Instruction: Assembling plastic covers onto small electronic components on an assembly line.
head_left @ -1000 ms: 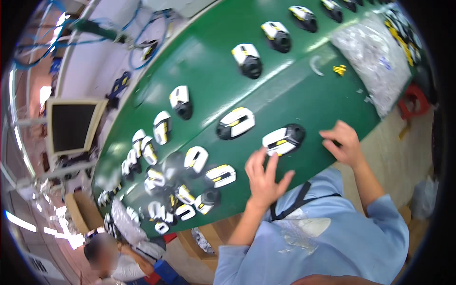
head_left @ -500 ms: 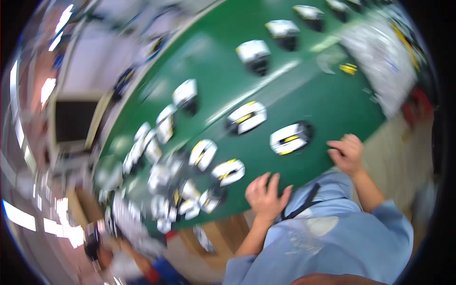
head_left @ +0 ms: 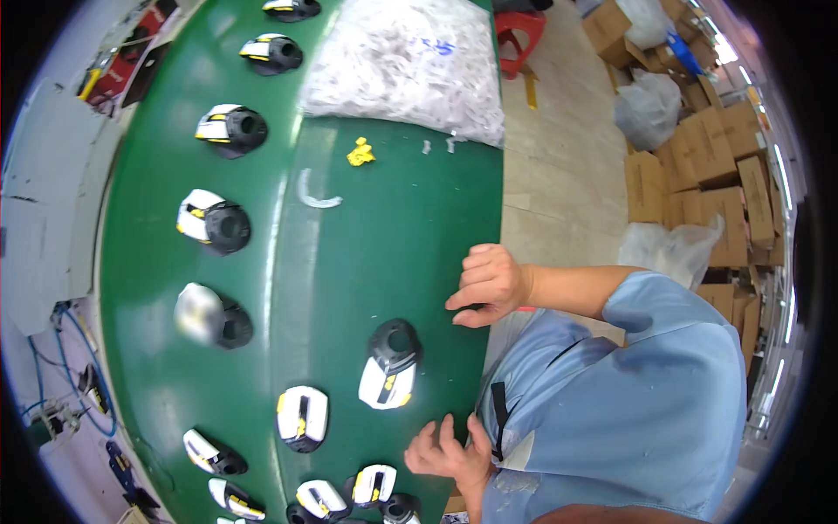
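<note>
At the table's near edge my left hand (head_left: 449,456) is held with its fingers spread and nothing in it. My right hand (head_left: 493,286) hovers over the edge further up, its fingers loosely curled, the thumb apart, and nothing visible in it. Between and beyond them lies a black-and-white plastic housing (head_left: 391,367) with yellow trim and a round opening at its black end. Neither hand touches it. A similar housing (head_left: 303,417) lies to its left, its long slot facing up. A few more housings (head_left: 375,486) cluster at the bottom, near my left hand.
More housings (head_left: 216,221) stand in a row along the green table (head_left: 384,253). A large clear bag of small pale pieces (head_left: 406,70) lies at the far end, near a yellow scrap (head_left: 360,152) and a curved clear strip (head_left: 314,190). Cardboard boxes (head_left: 698,148) and a red stool (head_left: 521,35) stand right.
The view has swung round toward the bag end of the table, and the motion blur is gone. Both hands remain near the table edge without taking hold of anything.
</note>
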